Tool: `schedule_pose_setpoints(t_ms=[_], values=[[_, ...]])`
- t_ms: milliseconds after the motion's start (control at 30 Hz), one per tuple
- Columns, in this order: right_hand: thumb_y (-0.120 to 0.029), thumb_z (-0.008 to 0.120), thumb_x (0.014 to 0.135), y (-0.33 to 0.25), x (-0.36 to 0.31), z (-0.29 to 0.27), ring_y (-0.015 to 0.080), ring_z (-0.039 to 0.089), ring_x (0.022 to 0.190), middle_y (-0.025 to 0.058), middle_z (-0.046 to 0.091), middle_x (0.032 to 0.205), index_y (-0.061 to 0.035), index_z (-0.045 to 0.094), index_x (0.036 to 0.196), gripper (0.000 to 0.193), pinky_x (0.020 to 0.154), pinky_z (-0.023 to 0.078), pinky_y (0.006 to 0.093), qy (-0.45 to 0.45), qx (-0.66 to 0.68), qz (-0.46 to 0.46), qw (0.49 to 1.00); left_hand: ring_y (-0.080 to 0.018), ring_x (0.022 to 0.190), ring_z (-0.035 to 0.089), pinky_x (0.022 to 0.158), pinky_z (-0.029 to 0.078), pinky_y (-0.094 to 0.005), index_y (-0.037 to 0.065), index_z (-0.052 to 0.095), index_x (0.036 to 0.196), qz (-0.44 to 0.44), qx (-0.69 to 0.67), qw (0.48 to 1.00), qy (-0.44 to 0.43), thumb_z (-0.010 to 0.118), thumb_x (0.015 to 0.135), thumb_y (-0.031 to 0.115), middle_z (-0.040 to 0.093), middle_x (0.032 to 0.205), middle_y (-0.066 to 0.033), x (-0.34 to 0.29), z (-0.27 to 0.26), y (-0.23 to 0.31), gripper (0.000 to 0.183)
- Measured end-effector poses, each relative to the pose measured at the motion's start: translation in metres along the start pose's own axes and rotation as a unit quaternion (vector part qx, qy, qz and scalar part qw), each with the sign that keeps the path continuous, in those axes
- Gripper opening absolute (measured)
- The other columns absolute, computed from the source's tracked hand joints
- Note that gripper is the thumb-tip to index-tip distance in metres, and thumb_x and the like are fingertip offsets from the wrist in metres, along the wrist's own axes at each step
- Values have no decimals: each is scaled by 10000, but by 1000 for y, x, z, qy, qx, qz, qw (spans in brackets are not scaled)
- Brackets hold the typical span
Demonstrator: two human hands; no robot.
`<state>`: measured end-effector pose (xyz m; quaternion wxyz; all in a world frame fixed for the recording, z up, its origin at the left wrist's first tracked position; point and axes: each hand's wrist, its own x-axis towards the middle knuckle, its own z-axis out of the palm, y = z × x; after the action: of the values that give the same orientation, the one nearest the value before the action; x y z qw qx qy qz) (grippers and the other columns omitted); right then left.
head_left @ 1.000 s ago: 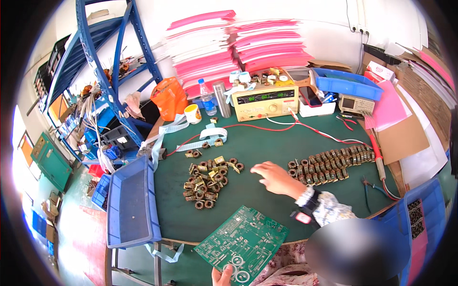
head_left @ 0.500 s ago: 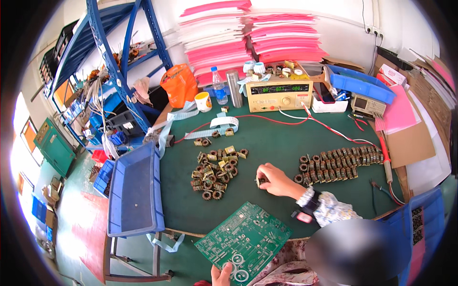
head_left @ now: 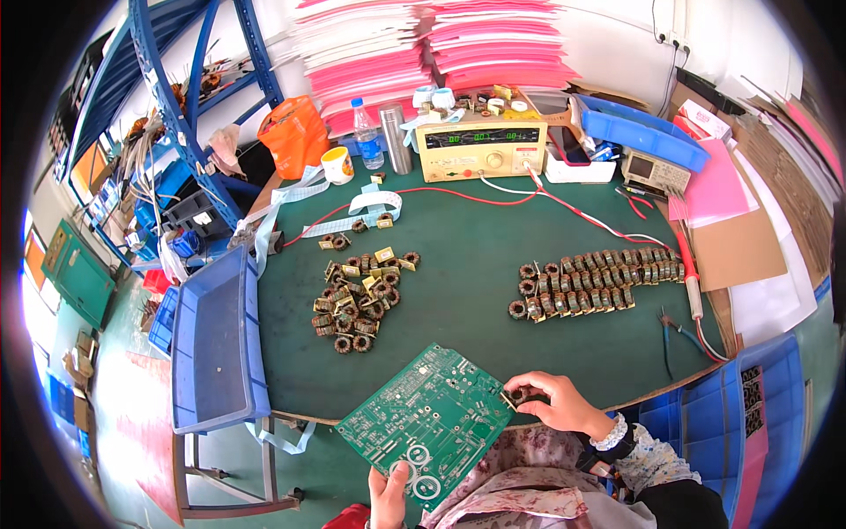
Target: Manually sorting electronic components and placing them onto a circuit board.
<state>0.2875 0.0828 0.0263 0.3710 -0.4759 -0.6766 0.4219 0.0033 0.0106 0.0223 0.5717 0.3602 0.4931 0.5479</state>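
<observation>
The left hand [head_left: 388,498] clamps one green circuit board [head_left: 423,419], thumb on top. Beyond it, the right hand [head_left: 557,402] pinches one coil [head_left: 519,396], now brought in to the board's right corner, so both parts meet within reach. Farther from that grip lie one coil heap [head_left: 352,304], too jumbled to count, leftward, and three coil rows [head_left: 599,282], rightward.

Along the back of the green counter [head_left: 458,238], an orange bag [head_left: 293,137], a yellow-and-white cup [head_left: 337,166], a blue-capped bottle [head_left: 367,139] and a steel flask [head_left: 396,141] sit left of a beige power supply [head_left: 449,165]. Stacks of pink and white sheets [head_left: 498,48] rise behind them. Pliers [head_left: 665,321] lie at right; a blue rack [head_left: 163,88] stands at left.
</observation>
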Motion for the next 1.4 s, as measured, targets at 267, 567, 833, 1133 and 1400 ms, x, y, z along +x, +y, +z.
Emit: schedule_pose_setpoints(t_ms=[267, 567, 833, 1133, 1400], values=[[41, 656, 722, -5, 8, 4, 272, 571, 852, 68, 626, 1021, -60, 591, 1012, 313, 751, 492, 363, 29, -138, -112, 984, -6, 597, 382, 489, 263, -170, 62, 516, 1176, -28, 19, 999, -3, 534, 899, 153, 532, 822, 76, -8, 0, 4, 292], [71, 647, 709, -9, 8, 10, 250, 599, 885, 65, 642, 1033, -55, 620, 994, 313, 771, 506, 330, 54, -70, -85, 992, -13, 635, 421, 504, 283, -171, 51, 514, 1174, -34, 0, 999, 0, 519, 903, 139, 562, 878, 59, -4, -1, 3, 285], [70, 657, 698, -5, 9, 12, 257, 602, 887, 74, 637, 1043, -49, 616, 987, 315, 767, 509, 334, 43, -54, -65, 996, -19, 653, 441, 515, 299, -168, 48, 518, 1179, -37, -9, 999, -32, 507, 912, 123, 570, 905, 44, -2, -7, 0, 278], [58, 656, 676, -13, 7, 9, 241, 580, 853, 71, 638, 983, -74, 616, 1005, 357, 760, 491, 339, 27, -141, -139, 980, -26, 658, 448, 524, 304, -176, 47, 542, 1152, -48, -7, 999, -3, 543, 905, 153, 572, 893, 43, -3, 0, 2, 269], [126, 589, 637, 15, 4, -112, 347, 524, 867, 139, 566, 917, -61, 523, 1005, 418, 745, 436, 415, 417, -372, -15, 829, -49, 668, 459, 548, 329, -212, 33, 586, 1054, -59, 18, 998, -15, 533, 918, 206, 576, 861, 20, 13, -4, -7, 226]])
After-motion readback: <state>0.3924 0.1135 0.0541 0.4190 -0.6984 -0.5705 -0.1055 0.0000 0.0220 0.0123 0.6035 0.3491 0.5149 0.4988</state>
